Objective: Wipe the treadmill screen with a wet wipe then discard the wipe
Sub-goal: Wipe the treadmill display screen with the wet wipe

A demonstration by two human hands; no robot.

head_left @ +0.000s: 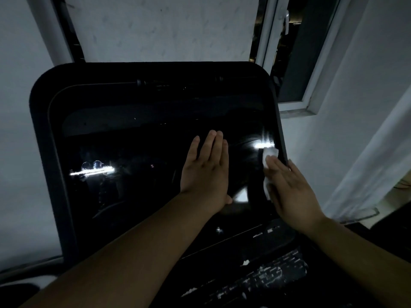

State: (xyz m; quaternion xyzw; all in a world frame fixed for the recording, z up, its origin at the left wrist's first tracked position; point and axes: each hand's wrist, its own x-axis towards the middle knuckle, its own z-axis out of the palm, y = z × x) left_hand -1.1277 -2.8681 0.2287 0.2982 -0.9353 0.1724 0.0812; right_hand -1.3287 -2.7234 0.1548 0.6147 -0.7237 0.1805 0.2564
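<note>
The treadmill screen point(138, 152) is a large glossy black panel in a dark frame, filling the middle of the view. My left hand point(205, 167) lies flat on the glass right of centre, fingers straight and together, holding nothing. My right hand point(291, 192) presses a white wet wipe point(270, 153) flat against the screen's right edge. The wipe shows above my fingertips and along the hand's left side; the rest is hidden under the palm. Light streaks reflect on the glass at left and near the wipe.
A white wall point(155, 27) rises behind the screen. A window point(295, 63) with a white frame stands open at the upper right. Below the screen runs the dark console point(255, 270), its surface worn with white flecks. The room is dim.
</note>
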